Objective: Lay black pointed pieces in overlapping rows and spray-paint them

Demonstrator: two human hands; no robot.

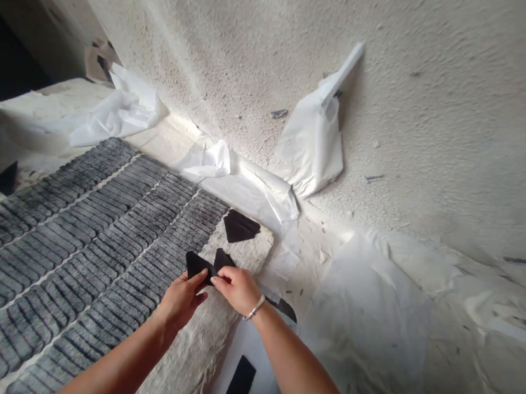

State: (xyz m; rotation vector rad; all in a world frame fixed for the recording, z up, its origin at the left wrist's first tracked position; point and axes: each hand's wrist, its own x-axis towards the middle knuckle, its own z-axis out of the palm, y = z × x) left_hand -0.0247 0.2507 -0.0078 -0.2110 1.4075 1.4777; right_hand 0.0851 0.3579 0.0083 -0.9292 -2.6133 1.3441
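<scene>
Between my two hands is a flat black piece with a pointed corner (197, 266), perhaps cloth or felt. My left hand (182, 299) pinches its lower left side, thumb on top. The fingertips of my right hand (238, 288), with a silver bracelet at the wrist, pinch its right end. Just behind the right fingers another black point (223, 258) shows; I cannot tell whether it belongs to the same piece. Beneath my hands lies a pale fibrous strip of material (186, 354). At its far end rests a small stack of black pieces (241, 227).
Left of my hands, long rows of overlapping grey-black fuzzy pieces (95, 234) cover the surface. A white board (265, 370) with a black strip (237, 389) lies at the front. Behind stand a rough plaster wall (436, 116) and a hanging white plastic bag (315, 139). Plastic sheeting (368, 312) spreads right.
</scene>
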